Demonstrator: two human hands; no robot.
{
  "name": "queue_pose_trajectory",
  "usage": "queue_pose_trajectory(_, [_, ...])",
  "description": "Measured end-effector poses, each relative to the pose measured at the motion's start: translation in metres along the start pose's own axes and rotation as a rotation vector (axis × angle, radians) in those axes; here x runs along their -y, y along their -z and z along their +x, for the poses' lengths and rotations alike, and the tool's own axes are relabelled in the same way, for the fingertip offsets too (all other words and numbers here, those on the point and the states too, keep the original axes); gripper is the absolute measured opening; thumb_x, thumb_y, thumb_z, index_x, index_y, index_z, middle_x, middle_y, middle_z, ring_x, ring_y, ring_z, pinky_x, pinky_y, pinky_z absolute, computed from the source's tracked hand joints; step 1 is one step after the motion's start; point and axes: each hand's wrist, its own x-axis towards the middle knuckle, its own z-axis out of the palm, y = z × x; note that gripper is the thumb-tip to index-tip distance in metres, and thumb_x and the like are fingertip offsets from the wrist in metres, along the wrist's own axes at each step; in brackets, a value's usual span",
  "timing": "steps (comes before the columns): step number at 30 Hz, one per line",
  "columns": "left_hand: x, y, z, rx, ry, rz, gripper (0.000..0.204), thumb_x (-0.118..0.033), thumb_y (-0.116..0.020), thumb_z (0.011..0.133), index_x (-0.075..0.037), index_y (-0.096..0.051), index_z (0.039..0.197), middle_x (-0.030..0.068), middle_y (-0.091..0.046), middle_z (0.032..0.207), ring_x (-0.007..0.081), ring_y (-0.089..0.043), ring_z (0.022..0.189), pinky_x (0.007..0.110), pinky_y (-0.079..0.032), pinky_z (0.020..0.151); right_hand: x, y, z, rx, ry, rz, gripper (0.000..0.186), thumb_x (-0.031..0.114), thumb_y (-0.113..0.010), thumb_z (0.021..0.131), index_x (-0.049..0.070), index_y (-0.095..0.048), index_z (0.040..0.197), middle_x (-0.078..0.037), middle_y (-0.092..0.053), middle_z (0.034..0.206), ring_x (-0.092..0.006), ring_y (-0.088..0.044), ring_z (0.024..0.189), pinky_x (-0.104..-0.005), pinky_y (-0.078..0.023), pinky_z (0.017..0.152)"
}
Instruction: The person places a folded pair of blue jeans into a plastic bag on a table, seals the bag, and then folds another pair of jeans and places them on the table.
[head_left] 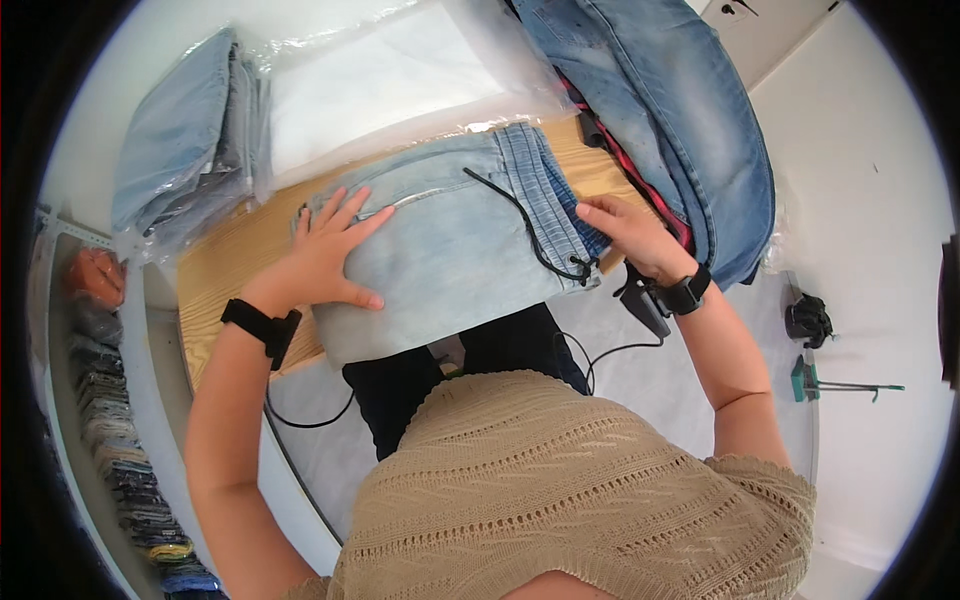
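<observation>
Light-blue denim pants point(420, 270) lie folded on the wooden tabletop point(215, 280), their ribbed elastic waistband point(530, 180) at the right and a black drawstring point(500, 195) across the top. My left hand point(320, 260) rests on the left part of the pants with its fingers spread. My right hand point(625, 235) is at the waistband's right edge, thumb and fingers closed on it. Both wrists carry black straps with small devices.
Plastic-wrapped folded jeans point(175, 130) and clear bags with white contents point(380, 75) lie at the back. A pile of blue jeans point(680, 130) fills the right end. Left are shelves of folded clothes point(115, 420); right, a green dustpan point(805, 378) and black bag point(805, 320).
</observation>
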Motion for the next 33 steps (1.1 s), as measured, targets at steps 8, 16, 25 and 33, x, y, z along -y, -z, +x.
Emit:
queue_pose_trajectory(8, [0.038, -0.067, -0.068, -0.588, 0.553, -0.797, 0.068, -0.029, -0.067, 0.081, 0.003, -0.038, 0.133, 0.0146, -0.055, 0.117, 0.0237, -0.052, 0.105, 0.034, -0.040, 0.092, 0.017, 0.000, 0.022, 0.220, -0.180, 0.204, 0.053, 0.036, -0.069, 0.081, -0.007, -0.057, 0.110, -0.014, -0.065, 0.098, -0.0171, -0.063, 0.085, -0.0252, -0.049, 0.076])
queue_pose_trajectory(16, [-0.001, -0.089, -0.104, -0.439, 0.476, -1.527, 0.059, -0.031, -0.065, 0.083, 0.000, -0.044, 0.128, 0.0065, -0.056, 0.112, 0.0151, -0.053, 0.098, 0.032, -0.044, 0.082, 0.037, -0.033, 0.015, 0.333, -0.418, 0.432, 0.041, 0.024, -0.070, 0.080, 0.001, -0.058, 0.112, -0.011, -0.065, 0.101, -0.0174, -0.064, 0.085, -0.0298, -0.053, 0.074])
queue_pose_trajectory(25, [-0.028, -0.051, -0.087, -0.648, 0.476, -1.537, 0.058, -0.014, -0.064, 0.076, -0.001, -0.042, 0.127, 0.0100, -0.056, 0.114, 0.0191, -0.056, 0.101, 0.031, -0.046, 0.084, 0.015, -0.042, 0.017, 0.385, -0.394, 0.617, 0.031, 0.009, -0.065, 0.081, -0.001, -0.058, 0.110, -0.010, -0.065, 0.100, -0.0178, -0.065, 0.084, -0.0307, -0.055, 0.072])
queue_pose_trajectory(33, [-0.110, 0.009, -0.055, -0.730, 0.309, -0.402, 0.051, -0.010, -0.062, 0.071, 0.002, -0.046, 0.118, 0.0177, -0.058, 0.098, 0.0282, -0.061, 0.084, 0.037, -0.049, 0.072, 0.025, -0.061, 0.003, 0.309, -0.156, 0.637, 0.025, 0.001, -0.061, 0.081, -0.001, -0.060, 0.105, -0.010, -0.065, 0.097, -0.0193, -0.065, 0.083, -0.0310, -0.055, 0.073])
